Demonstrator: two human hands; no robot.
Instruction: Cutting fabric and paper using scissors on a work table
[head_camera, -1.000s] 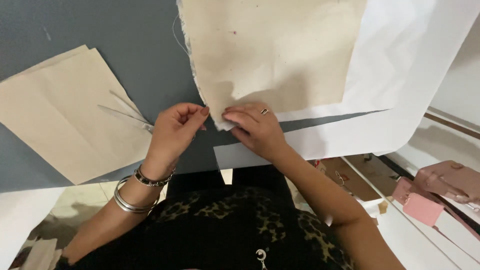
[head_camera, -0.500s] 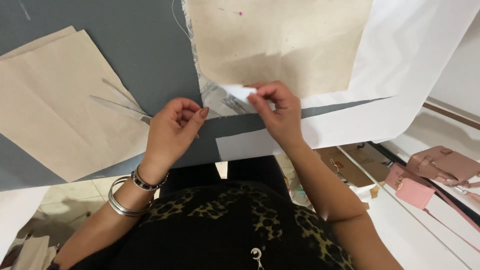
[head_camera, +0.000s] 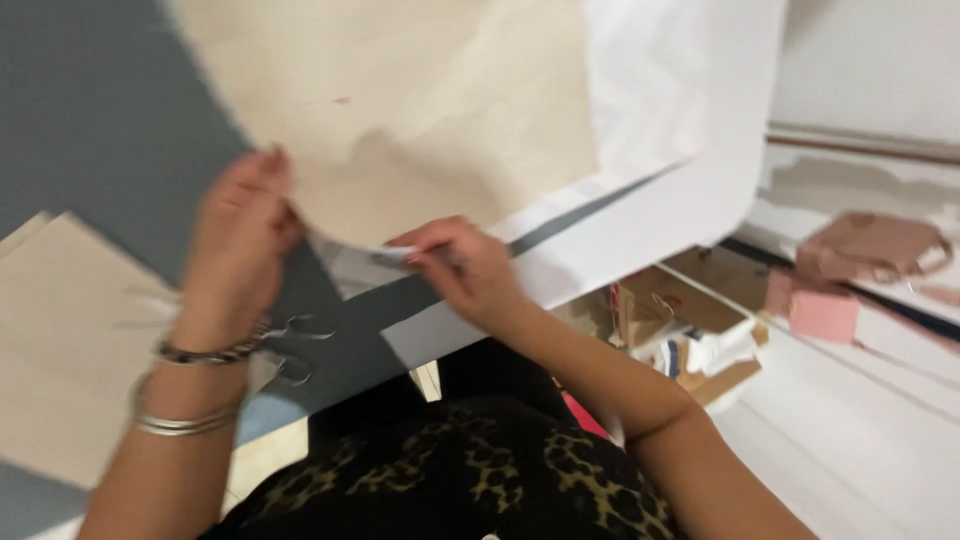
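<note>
A large beige fabric piece (head_camera: 420, 110) lies on the grey table top (head_camera: 90, 110). My left hand (head_camera: 240, 230) pinches its near edge at the left, and my right hand (head_camera: 465, 265) pinches the same edge further right, lifting it a little. Beneath it sits a white paper sheet (head_camera: 660, 190). A second beige fabric piece (head_camera: 60, 340) lies at the left, with scissors (head_camera: 290, 345) partly hidden behind my left wrist. The frame is blurred.
At the right stand a cardboard box with odds and ends (head_camera: 690, 330), a pink block (head_camera: 825, 315) and a pinkish bag (head_camera: 880, 245) on a white surface. The table's near edge runs just in front of my body.
The view has swung in closer and to the right. My left hand has moved up onto the fabric's edge, and both hands now hold that edge, which has lifted.
</note>
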